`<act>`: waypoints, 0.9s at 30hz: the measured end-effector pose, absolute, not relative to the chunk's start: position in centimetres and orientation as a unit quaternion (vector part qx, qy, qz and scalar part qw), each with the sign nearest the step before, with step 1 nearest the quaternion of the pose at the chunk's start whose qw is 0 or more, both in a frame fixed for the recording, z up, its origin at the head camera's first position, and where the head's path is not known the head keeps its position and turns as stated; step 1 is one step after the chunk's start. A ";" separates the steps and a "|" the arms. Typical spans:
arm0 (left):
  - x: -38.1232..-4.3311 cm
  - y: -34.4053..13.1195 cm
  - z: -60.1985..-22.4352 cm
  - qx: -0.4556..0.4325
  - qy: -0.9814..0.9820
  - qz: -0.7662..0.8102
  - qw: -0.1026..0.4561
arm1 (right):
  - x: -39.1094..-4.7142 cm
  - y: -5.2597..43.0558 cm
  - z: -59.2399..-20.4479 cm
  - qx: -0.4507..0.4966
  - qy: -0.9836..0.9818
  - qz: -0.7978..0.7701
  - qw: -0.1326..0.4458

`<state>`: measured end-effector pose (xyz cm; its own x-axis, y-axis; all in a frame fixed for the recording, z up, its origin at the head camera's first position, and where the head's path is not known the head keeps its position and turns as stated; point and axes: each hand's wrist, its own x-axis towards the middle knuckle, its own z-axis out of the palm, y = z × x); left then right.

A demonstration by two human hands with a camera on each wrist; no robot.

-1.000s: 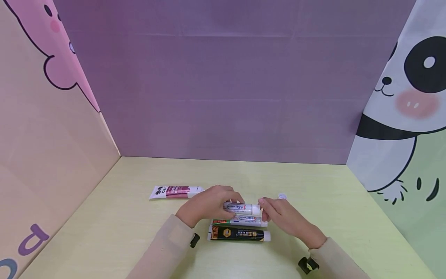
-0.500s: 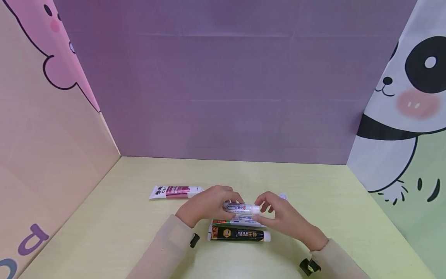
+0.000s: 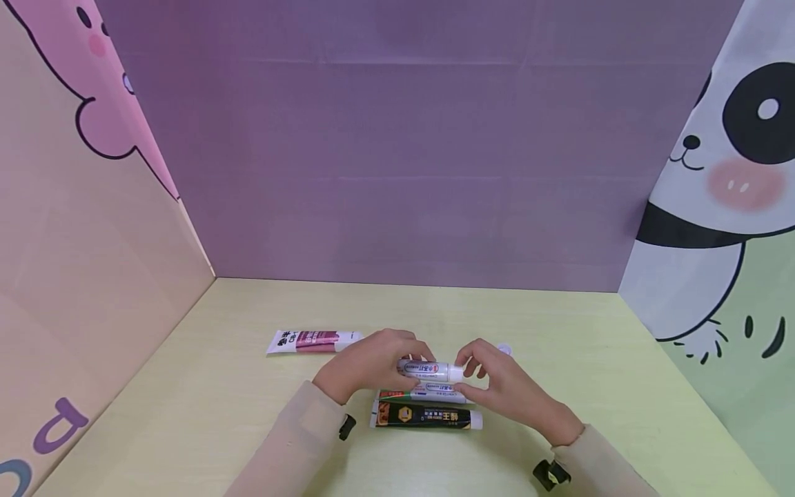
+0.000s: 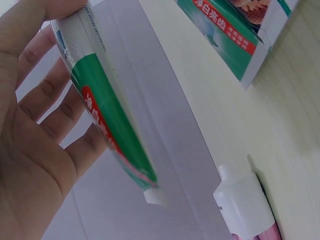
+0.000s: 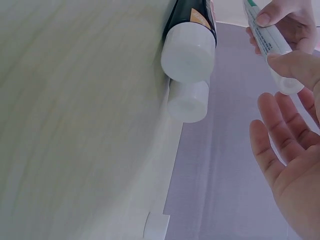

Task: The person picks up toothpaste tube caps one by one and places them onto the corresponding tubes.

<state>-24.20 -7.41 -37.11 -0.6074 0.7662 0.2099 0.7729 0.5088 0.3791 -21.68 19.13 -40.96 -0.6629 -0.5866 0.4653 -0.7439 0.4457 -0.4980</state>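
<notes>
My left hand (image 3: pixel 375 366) grips a white-and-green toothpaste tube (image 3: pixel 428 371) between thumb and fingers. In the left wrist view the tube's green end (image 4: pixel 117 120) points away from the palm. My right hand (image 3: pixel 515 390) is at the tube's white cap (image 3: pixel 456 373), thumb on the near side and fingers on the far side. Those fingers look spread and loosely bent in the right wrist view, with the thumb (image 5: pixel 287 65) beside the cap. Below the held tube lie a similar white-and-green tube (image 3: pixel 431 393) and a black toothpaste tube (image 3: pixel 428 416), caps to the right.
A white-and-pink toothpaste tube (image 3: pixel 313 342) lies at the back left; a bare nozzle (image 4: pixel 225 172) shows at its end. Behind the right hand sits a small white round piece (image 3: pixel 504 349), partly hidden. Printed side walls and a purple back wall (image 3: pixel 410 172) surround the pale table (image 3: pixel 248 414).
The right hand's fingers and thumb have parted and moved to either side of the held tube's cap. The left hand keeps its hold in place.
</notes>
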 end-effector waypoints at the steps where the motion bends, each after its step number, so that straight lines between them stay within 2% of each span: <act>1: -24.2 -7.4 -37.1 -0.443 -0.869 -0.222 0.008 | -21.7 19.1 -40.9 0.395 -0.843 0.348 0.112; 8: -24.3 -7.5 -37.1 -0.443 -0.867 -0.230 0.006 | -21.6 19.1 -40.8 0.387 -0.848 0.348 0.104; 18: -24.1 -7.5 -36.9 -0.439 -0.869 -0.228 0.002 | -21.4 19.1 -40.6 0.334 -0.872 0.355 0.051; 27: -23.9 -7.5 -36.8 -0.439 -0.873 -0.214 0.008 | -21.6 19.0 -40.8 0.322 -0.880 0.346 0.040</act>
<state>-23.90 -7.46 -36.77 -0.6147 0.7626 0.2014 0.7693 0.5234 0.3663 -21.61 18.98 -40.75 -0.7894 -0.5393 0.2932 -0.5947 0.5535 -0.5831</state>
